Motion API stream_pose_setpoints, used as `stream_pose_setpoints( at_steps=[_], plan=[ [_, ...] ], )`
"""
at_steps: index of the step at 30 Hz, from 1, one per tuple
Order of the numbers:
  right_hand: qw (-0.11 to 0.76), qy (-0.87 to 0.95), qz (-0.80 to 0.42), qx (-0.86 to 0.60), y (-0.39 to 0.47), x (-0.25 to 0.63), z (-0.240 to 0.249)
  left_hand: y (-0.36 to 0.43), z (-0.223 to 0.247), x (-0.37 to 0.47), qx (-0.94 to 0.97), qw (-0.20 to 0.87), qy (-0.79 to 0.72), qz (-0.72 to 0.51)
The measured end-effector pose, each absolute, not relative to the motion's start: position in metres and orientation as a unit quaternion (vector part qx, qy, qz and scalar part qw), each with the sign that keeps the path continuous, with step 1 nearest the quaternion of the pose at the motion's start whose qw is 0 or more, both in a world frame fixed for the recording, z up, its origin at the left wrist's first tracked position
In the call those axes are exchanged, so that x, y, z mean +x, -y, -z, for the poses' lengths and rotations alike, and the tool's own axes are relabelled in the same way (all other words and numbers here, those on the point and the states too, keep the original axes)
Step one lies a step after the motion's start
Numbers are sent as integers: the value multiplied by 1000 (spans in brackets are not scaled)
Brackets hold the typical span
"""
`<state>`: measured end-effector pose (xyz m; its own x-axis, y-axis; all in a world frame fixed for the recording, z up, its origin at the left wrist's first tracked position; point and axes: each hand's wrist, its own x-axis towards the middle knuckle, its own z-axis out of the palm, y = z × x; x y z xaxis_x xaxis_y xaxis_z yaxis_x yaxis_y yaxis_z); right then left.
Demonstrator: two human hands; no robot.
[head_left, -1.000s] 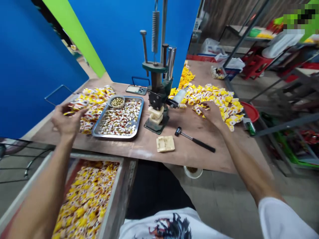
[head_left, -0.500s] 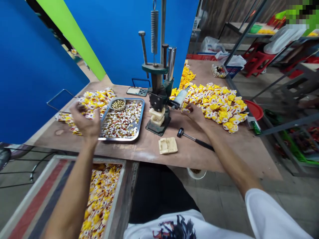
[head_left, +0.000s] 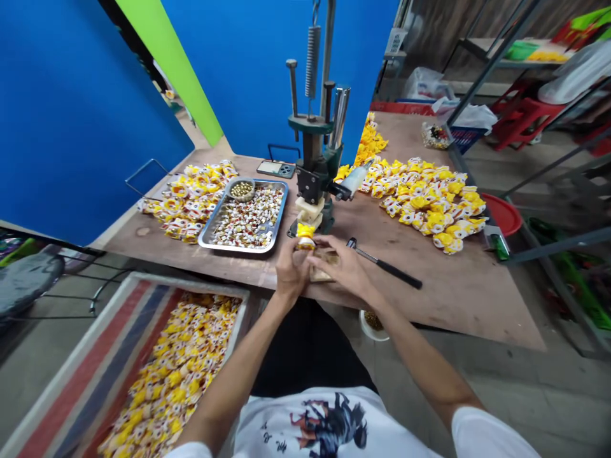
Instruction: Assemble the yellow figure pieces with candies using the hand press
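Observation:
Both hands meet in front of a green hand press (head_left: 312, 165), at the near edge of the table. Between them they hold a small yellow and white figure (head_left: 305, 234), its yellow top pointing away from me. My left hand (head_left: 292, 270) is closed on its left side. My right hand (head_left: 341, 264) grips it from the right with bent fingers. Just under the right hand lies a cream-coloured block (head_left: 321, 275), partly covered. A cream fixture (head_left: 309, 211) sits in the press behind the figure. To the right rests a hammer (head_left: 389, 267) with a black handle.
A metal tray (head_left: 248, 249) of small white and red parts holds a bowl of gold balls (head_left: 240, 189). Piles of yellow and white figures lie left (head_left: 191, 197) and right (head_left: 429, 203). A phone (head_left: 275, 168) lies behind. A figure-filled crate (head_left: 186, 362) stands below left.
My left hand has come from over the left pile to the middle. My right hand has moved left from the right pile, and both now hold a figure together. The view has shifted.

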<state>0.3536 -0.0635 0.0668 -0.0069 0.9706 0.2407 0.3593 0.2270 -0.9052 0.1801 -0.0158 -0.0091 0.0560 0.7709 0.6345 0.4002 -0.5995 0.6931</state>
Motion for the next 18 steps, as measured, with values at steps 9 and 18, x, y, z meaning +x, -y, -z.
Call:
stream_pose_setpoints(
  at_steps=[9,18],
  plan=[
    [509,504,-394,-576,40,424,-40,-41,-10,195,625,346,-421,-559],
    [584,399,-440,-554,-68,479,-104,-47,2,196,665,281,-452,-524]
  ],
)
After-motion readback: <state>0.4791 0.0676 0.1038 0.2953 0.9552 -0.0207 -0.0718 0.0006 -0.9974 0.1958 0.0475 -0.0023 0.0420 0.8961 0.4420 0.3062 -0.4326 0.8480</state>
